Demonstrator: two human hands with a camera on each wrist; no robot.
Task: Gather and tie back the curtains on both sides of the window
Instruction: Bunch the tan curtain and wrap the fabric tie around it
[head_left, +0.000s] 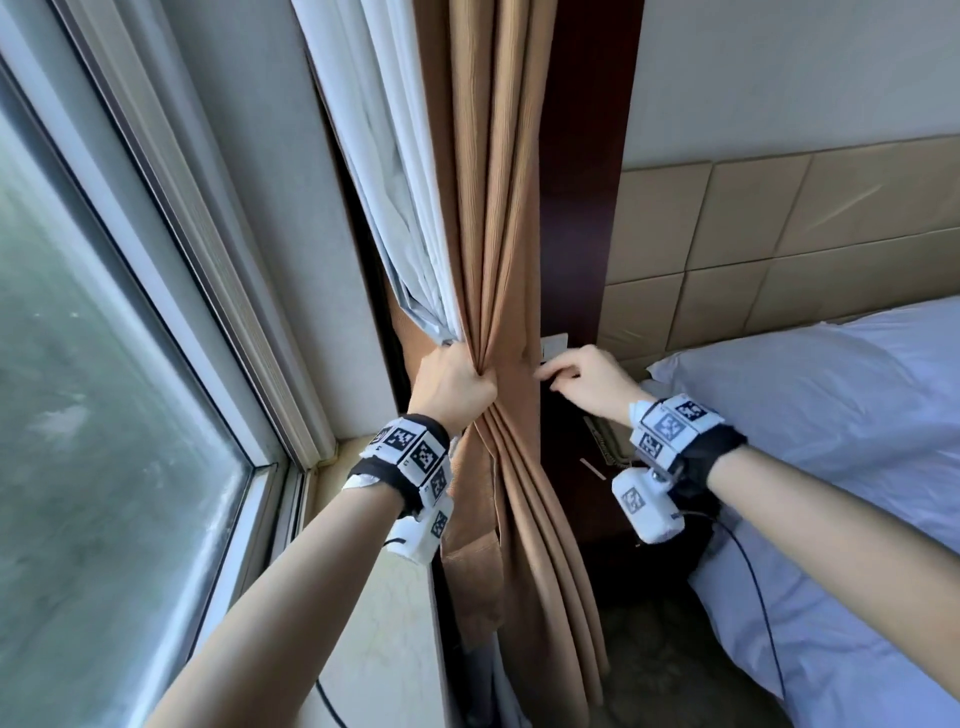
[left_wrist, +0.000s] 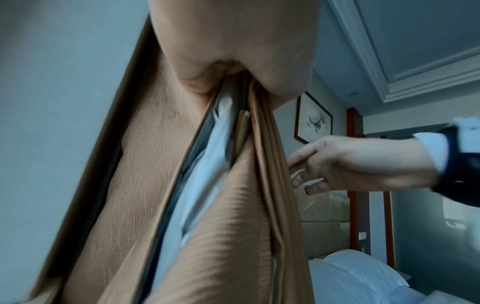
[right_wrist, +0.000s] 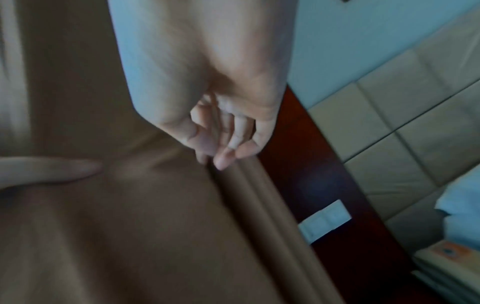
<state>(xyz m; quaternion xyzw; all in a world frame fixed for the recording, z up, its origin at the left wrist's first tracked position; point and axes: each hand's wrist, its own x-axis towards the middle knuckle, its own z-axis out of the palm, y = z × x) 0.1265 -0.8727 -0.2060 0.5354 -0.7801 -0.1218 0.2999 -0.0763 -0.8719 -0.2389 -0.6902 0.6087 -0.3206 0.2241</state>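
Our left hand (head_left: 453, 385) clamps the gathered tan curtain (head_left: 493, 218) beside the window (head_left: 104, 364); our right hand (head_left: 592, 376), fingers loosely curled, reaches its far edge.

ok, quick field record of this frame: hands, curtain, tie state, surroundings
left hand: grips the gathered tan curtain in a fist
right hand: at the curtain's right edge, fingers loosely curled, holding nothing visible
lining: white liner bunched on the window side of the curtain
tie-back: none visible around the curtain
window: left of the curtain
bed: pillow and padded headboard to the right
wall plate: on the dark wood panel behind the right hand
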